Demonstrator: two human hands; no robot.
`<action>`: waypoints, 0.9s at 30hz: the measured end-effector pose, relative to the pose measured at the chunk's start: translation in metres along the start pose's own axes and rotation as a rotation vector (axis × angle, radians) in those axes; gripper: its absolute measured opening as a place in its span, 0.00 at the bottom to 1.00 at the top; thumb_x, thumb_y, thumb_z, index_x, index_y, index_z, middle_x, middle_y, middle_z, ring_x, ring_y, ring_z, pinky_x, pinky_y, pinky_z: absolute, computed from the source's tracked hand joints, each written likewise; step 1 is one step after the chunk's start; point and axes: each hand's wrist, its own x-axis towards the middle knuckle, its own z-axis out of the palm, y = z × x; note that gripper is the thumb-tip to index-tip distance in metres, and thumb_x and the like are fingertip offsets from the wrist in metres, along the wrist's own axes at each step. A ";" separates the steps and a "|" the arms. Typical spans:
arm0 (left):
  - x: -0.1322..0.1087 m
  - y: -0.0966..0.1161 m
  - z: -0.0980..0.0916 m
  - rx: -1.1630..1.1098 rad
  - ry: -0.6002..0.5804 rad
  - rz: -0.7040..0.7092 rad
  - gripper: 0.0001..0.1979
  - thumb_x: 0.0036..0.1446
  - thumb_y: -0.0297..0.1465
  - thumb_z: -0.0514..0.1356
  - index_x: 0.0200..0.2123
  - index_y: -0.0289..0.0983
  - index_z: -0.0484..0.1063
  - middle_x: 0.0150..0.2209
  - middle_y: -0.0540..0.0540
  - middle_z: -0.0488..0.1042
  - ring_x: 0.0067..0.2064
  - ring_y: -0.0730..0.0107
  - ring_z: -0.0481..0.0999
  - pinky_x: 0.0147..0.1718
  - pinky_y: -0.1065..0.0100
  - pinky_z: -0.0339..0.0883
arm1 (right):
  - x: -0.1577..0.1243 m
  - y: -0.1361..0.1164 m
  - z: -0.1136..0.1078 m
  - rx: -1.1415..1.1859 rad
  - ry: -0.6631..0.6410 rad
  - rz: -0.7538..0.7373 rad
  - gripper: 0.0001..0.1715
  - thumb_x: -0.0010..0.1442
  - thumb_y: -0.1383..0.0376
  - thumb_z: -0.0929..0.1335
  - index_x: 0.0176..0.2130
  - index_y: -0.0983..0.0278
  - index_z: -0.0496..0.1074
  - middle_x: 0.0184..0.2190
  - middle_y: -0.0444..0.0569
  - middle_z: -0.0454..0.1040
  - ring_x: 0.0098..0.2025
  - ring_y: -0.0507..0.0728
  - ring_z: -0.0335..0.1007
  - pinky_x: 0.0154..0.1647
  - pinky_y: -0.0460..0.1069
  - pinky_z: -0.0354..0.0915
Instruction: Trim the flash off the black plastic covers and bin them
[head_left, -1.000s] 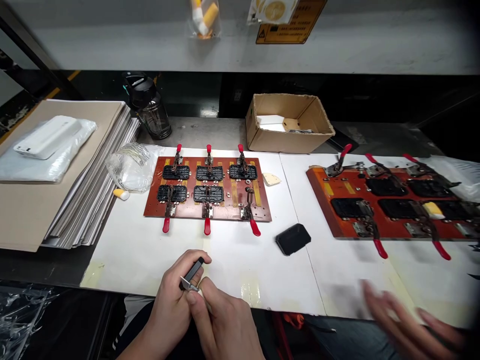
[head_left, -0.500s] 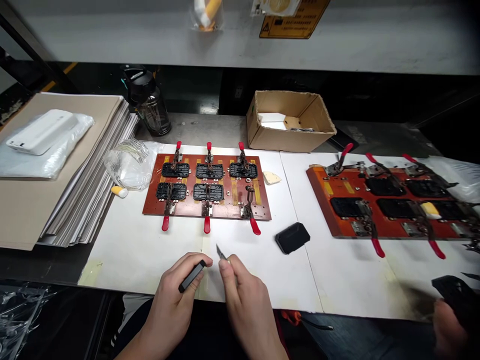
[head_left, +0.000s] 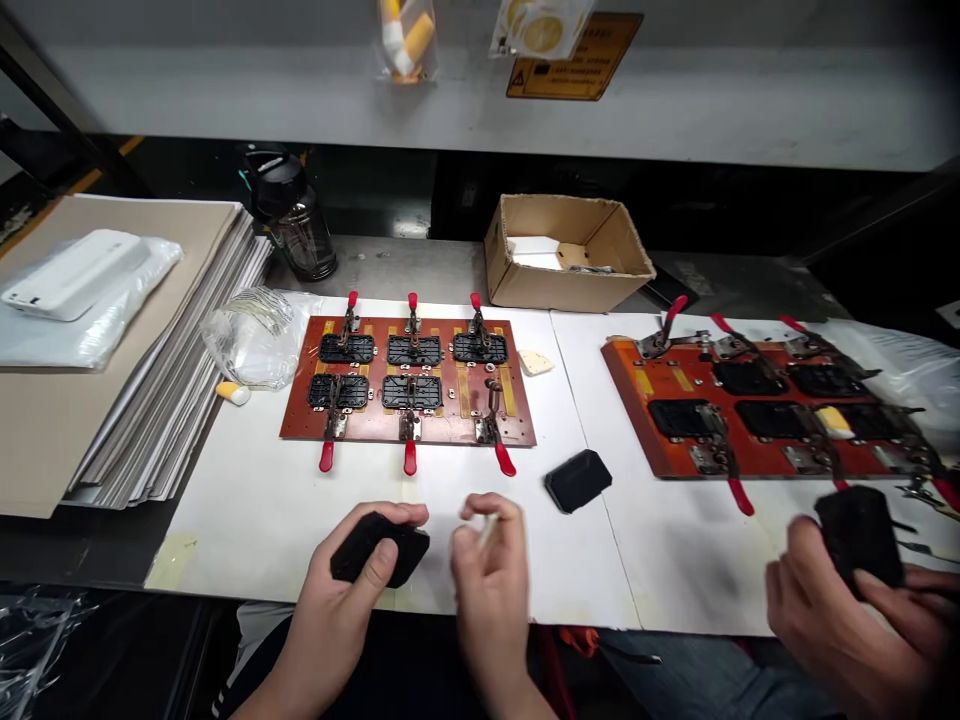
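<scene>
My left hand is closed around a black plastic cover, its thumb across the broad face. To its right, my right hand is raised with curled fingers around a craft knife. Only a pale bit of the knife shows, and its blade cannot be made out. Another black cover lies on the white paper to the right. Beyond my hands is a red-brown fixture board with red-handled clamps, and black parts sit in all its places but the front right one.
A co-worker's hands hold a black part at the right, before a second clamp board. A cardboard box and a water bottle stand at the back. Stacked cardboard sheets are at the left.
My left hand has turned the cover from edge-on to broad face up. My right hand has moved slightly right, turning the knife blade out of sight. The co-worker's hands have come further in.
</scene>
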 end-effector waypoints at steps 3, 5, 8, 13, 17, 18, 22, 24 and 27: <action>0.002 -0.004 0.003 -0.327 0.070 -0.030 0.11 0.65 0.37 0.58 0.50 0.43 0.70 0.60 0.43 0.70 0.62 0.55 0.69 0.58 0.56 0.67 | -0.008 0.000 0.002 0.106 -0.254 0.132 0.21 0.61 0.56 0.70 0.49 0.61 0.63 0.44 0.49 0.70 0.43 0.55 0.70 0.43 0.48 0.69; 0.003 -0.005 0.002 -0.327 0.053 -0.044 0.12 0.65 0.37 0.59 0.50 0.42 0.70 0.61 0.42 0.69 0.62 0.56 0.69 0.58 0.58 0.66 | -0.005 -0.006 -0.002 0.133 -0.253 0.191 0.17 0.63 0.57 0.69 0.47 0.62 0.64 0.38 0.46 0.71 0.38 0.53 0.70 0.40 0.47 0.69; 0.004 0.000 -0.004 -0.098 -0.135 -0.128 0.15 0.60 0.34 0.64 0.49 0.40 0.71 0.56 0.41 0.75 0.55 0.58 0.76 0.53 0.64 0.69 | 0.006 -0.019 -0.016 0.014 -0.199 0.165 0.14 0.64 0.57 0.69 0.46 0.62 0.67 0.33 0.43 0.70 0.32 0.51 0.67 0.34 0.44 0.65; 0.007 0.010 -0.004 0.349 -0.432 -0.140 0.13 0.64 0.34 0.59 0.49 0.39 0.78 0.47 0.45 0.80 0.46 0.61 0.79 0.48 0.64 0.71 | 0.011 -0.031 -0.029 -0.244 -0.552 -0.069 0.07 0.64 0.63 0.69 0.43 0.61 0.72 0.40 0.47 0.72 0.43 0.55 0.69 0.42 0.46 0.65; 0.010 0.003 -0.002 0.475 -0.227 -0.015 0.16 0.65 0.32 0.56 0.53 0.43 0.76 0.53 0.48 0.78 0.55 0.62 0.75 0.59 0.63 0.64 | -0.001 -0.026 -0.027 -0.268 -0.342 -0.115 0.13 0.71 0.58 0.59 0.47 0.60 0.68 0.42 0.48 0.70 0.45 0.55 0.68 0.45 0.47 0.64; 0.011 0.002 -0.001 0.497 -0.186 0.013 0.18 0.64 0.29 0.56 0.55 0.44 0.75 0.55 0.49 0.77 0.57 0.63 0.74 0.60 0.63 0.63 | -0.006 -0.024 -0.025 -0.264 -0.404 -0.096 0.16 0.73 0.58 0.56 0.43 0.60 0.68 0.38 0.47 0.70 0.40 0.54 0.68 0.41 0.46 0.63; 0.014 -0.001 -0.001 0.517 -0.180 0.065 0.25 0.59 0.21 0.54 0.56 0.47 0.73 0.55 0.51 0.76 0.54 0.67 0.75 0.54 0.67 0.68 | -0.025 -0.020 -0.014 -0.370 -0.629 -0.027 0.18 0.72 0.56 0.56 0.34 0.61 0.64 0.26 0.42 0.67 0.25 0.51 0.59 0.26 0.45 0.52; 0.015 -0.001 -0.001 0.522 -0.174 0.080 0.26 0.58 0.20 0.54 0.56 0.47 0.73 0.55 0.52 0.76 0.54 0.68 0.76 0.53 0.68 0.69 | -0.030 -0.019 -0.010 -0.421 -0.604 -0.020 0.17 0.72 0.56 0.56 0.35 0.60 0.63 0.25 0.41 0.66 0.23 0.51 0.57 0.24 0.46 0.49; 0.016 -0.002 -0.002 0.533 -0.159 0.107 0.27 0.57 0.19 0.53 0.55 0.48 0.73 0.54 0.54 0.76 0.56 0.68 0.74 0.55 0.68 0.67 | -0.031 -0.020 -0.008 -0.458 -0.594 -0.027 0.18 0.72 0.55 0.56 0.33 0.60 0.61 0.24 0.40 0.65 0.22 0.51 0.55 0.24 0.46 0.47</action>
